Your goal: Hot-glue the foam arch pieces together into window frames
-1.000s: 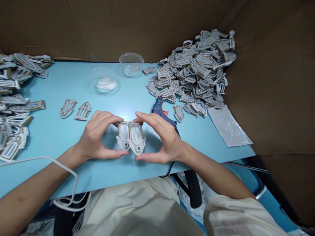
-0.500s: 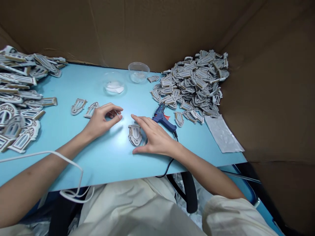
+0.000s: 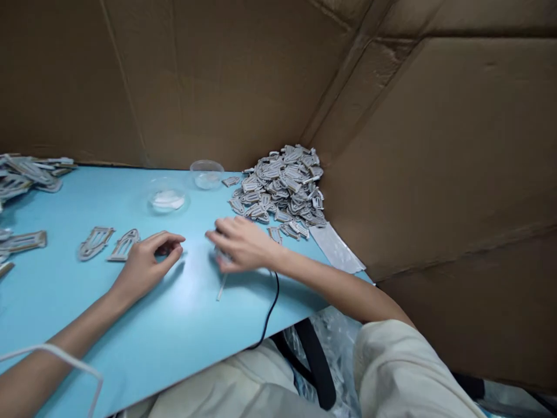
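Observation:
My right hand [image 3: 243, 245] is blurred by motion, fingers curled down over small grey-white arch-shaped pieces [image 3: 221, 254] that show only in part beneath them. A thin white stick [image 3: 221, 288] lies on the table just below this hand. The blue glue gun is hidden behind the hand; its black cord [image 3: 275, 302] runs toward the front edge. My left hand [image 3: 152, 255] hovers with thumb and index finger slightly apart, nothing visible between them. Beside it lie two window-shaped arch pieces [image 3: 96, 242] with brown edging, the nearer one [image 3: 123, 245] close to the knuckles.
A heap of arch pieces [image 3: 282, 183] fills the back right corner, and another pile [image 3: 30, 174] stands at the left. Two clear plastic bowls [image 3: 206, 174] sit at the back. A plastic bag [image 3: 337, 247] lies right, by the cardboard wall [image 3: 435, 162]. A white cable [image 3: 56, 351] crosses my left forearm.
The view has turned right. My right hand has closed over the small stack of arch pieces and shifted it away from its spot, toward the glue gun. My left hand barely moved.

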`<state>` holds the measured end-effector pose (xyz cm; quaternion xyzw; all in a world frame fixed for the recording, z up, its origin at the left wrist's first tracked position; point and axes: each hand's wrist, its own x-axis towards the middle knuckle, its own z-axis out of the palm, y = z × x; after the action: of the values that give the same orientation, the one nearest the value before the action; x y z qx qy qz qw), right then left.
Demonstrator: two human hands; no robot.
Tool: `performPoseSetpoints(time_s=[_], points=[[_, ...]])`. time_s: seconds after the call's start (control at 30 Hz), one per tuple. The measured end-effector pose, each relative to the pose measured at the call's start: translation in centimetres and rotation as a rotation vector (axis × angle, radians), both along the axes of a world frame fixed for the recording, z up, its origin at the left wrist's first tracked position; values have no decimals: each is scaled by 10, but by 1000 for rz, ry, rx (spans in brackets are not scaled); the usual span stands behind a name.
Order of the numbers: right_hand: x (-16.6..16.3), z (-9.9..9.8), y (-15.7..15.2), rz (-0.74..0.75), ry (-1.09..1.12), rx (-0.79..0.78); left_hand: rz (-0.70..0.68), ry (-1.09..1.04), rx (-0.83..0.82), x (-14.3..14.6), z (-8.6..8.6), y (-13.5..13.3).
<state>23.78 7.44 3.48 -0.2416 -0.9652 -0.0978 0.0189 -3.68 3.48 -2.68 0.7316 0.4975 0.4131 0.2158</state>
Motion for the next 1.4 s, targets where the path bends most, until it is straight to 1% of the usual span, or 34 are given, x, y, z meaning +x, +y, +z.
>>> performPoseSetpoints(time_s=[0.03,0.1,0.13,0.17,0.2,0.23,0.27,0.3,0.37,0.43,0.47,0.5,0.57,0.67,0.73,0.8,0.83,0.9,0.97,1.03,1.07,1.17,1.27,1.33,1.4], points=[[14,21,17,-114,16,75,2,-3,-12,0,0,0],[45,60,46,-417,100,209,-6,-10,-27,1,0,-1],[59,75,56,-567,168,275,-17,-13,-26,1,0,-2],[71,85,62,-670,209,320,-30,-14,-21,2,-1,-2],[79,90,65,-724,229,352,-41,-14,-12,2,-1,-2],[82,88,63,-735,227,359,-52,-10,1,2,-2,-2],[81,82,58,-706,204,343,-61,-3,21,3,-3,-2],[75,72,50,-648,169,301,-67,12,47,3,-4,-2],[54,45,33,-487,72,171,-66,97,114,4,-3,-1],[26,21,17,-320,-10,49,-27,265,164,2,4,-1],[11,12,12,-255,-36,-6,18,396,163,-2,9,0],[-5,6,9,-205,-53,-56,79,458,149,-8,16,2],[-37,2,9,-135,-70,-143,235,538,113,-29,31,6],[-89,3,22,-48,-71,-218,537,625,38,-78,51,13],[-126,4,30,-11,-60,-237,700,653,-25,-111,60,14],[-161,3,36,-12,-45,-253,774,665,-90,-135,64,16],[-176,2,37,-22,-38,-263,775,670,-118,-143,63,17],[-202,-2,39,-45,-27,-288,688,681,-170,-149,60,21],[-215,-5,38,-53,-21,-317,526,695,-225,-146,54,24],[-214,-8,36,-43,-13,-351,373,711,-279,-139,47,25],[-208,-10,35,-37,-9,-370,313,717,-301,-135,44,25],[-170,-16,33,-26,3,-439,125,706,-335,-120,40,22],[-112,-24,29,21,92,-551,-122,652,-345,-99,40,15],[-73,-28,25,49,162,-632,-323,597,-348,-79,40,9],[-42,-30,21,46,202,-683,-553,507,-330,-56,37,2]])
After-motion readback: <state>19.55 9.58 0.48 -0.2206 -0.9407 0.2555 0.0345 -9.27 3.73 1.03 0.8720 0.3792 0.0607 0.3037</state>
